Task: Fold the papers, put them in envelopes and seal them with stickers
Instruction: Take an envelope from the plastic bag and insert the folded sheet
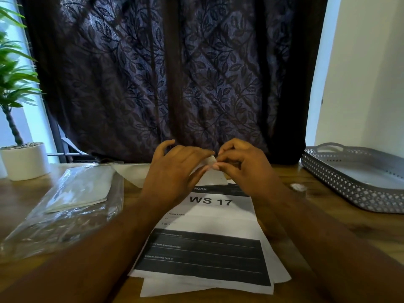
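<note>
A stack of printed papers, the top one headed "WS 17", lies on the wooden table in front of me. Above its far edge both hands meet on a small white sheet, held tilted up off the table. My left hand holds the sheet from the left, with its fingers over the front. My right hand pinches the sheet's top edge with fingertips and thumb. I cannot tell whether this sheet is a sticker sheet or something else. A white envelope lies flat behind my left hand, partly hidden.
A clear plastic bag with white envelopes inside lies at the left. A grey perforated tray stands at the right, with a small crumpled scrap beside it. A potted plant stands far left, and a dark curtain hangs behind.
</note>
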